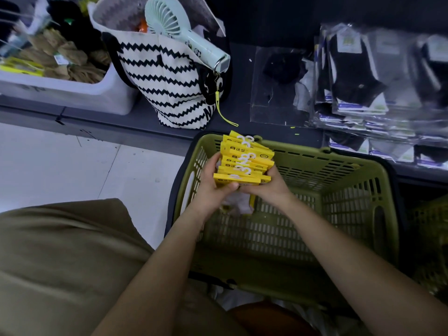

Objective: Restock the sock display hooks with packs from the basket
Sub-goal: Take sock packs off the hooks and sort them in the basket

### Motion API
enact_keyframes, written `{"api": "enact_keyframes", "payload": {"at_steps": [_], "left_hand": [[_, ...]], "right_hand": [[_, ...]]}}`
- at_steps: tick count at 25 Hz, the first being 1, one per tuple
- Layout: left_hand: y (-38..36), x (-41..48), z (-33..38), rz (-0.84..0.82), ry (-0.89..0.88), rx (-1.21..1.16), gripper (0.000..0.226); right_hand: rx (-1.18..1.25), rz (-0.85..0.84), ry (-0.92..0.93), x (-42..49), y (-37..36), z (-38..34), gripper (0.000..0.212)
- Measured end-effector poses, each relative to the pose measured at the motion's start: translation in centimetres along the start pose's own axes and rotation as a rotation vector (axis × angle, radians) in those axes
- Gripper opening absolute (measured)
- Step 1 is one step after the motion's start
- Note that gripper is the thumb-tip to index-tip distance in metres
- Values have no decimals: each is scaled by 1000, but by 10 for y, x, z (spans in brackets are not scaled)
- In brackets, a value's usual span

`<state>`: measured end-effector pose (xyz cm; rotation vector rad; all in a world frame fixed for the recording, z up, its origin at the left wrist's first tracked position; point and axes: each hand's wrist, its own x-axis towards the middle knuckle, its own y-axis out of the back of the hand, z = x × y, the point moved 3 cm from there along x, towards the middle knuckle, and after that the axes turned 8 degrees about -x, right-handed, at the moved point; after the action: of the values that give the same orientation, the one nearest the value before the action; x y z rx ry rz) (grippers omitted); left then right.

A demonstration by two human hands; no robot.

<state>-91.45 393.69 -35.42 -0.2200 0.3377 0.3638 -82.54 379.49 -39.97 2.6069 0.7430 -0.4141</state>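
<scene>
A stack of several sock packs (244, 163) with yellow card headers and white plastic hooks is held over the far left corner of the olive-green basket (344, 180). My left hand (215, 185) grips the stack's left side, thumb across the nearest header. My right hand (269, 187) clasps the right side from below. White socks hang beneath the headers, partly hidden by my hands. No display hooks are in view.
A black-and-white zigzag tote bag (167, 76) with a mint handheld fan (184, 32) stands on the dark shelf ledge. A white bin (72, 93) of beige hosiery sits left. Piled packs of black socks (358, 78) lie right. White floor tiles at left.
</scene>
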Motion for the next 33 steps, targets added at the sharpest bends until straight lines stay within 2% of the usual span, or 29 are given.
{"api": "enact_keyframes", "payload": {"at_steps": [2,5,8,11,14,18,21,25,28,30,33], "left_hand": [[0,-1,1,-37,11,56,84],[-5,-7,-6,-105,63,227,87],[-5,-4,-10,-61,85,304,80],[-6,3,-8,-28,112,336,73],[-12,8,-7,-30,105,334,67],[-16,15,-9,32,123,342,67],[-14,15,-11,55,124,335,69],[-13,5,-20,-11,149,431,73],[-16,0,-25,-40,178,550,78],[-17,-3,-27,-60,180,513,78],[-22,-7,-22,-79,178,489,75]], "right_hand": [[-87,-79,56,-3,6,-8,84],[-315,-268,11,-8,10,-1,112],[-398,-226,-8,-7,9,1,121],[-457,-62,-60,-4,9,-4,111],[-541,-7,-145,-10,8,-1,87],[-532,124,-80,-25,5,-6,57],[-515,120,-83,-32,9,-4,59],[-462,38,-90,-42,18,2,76],[-602,-56,-99,-46,18,10,80],[-659,-101,-126,-48,14,15,78],[-587,-40,-113,-53,11,14,65]]}}
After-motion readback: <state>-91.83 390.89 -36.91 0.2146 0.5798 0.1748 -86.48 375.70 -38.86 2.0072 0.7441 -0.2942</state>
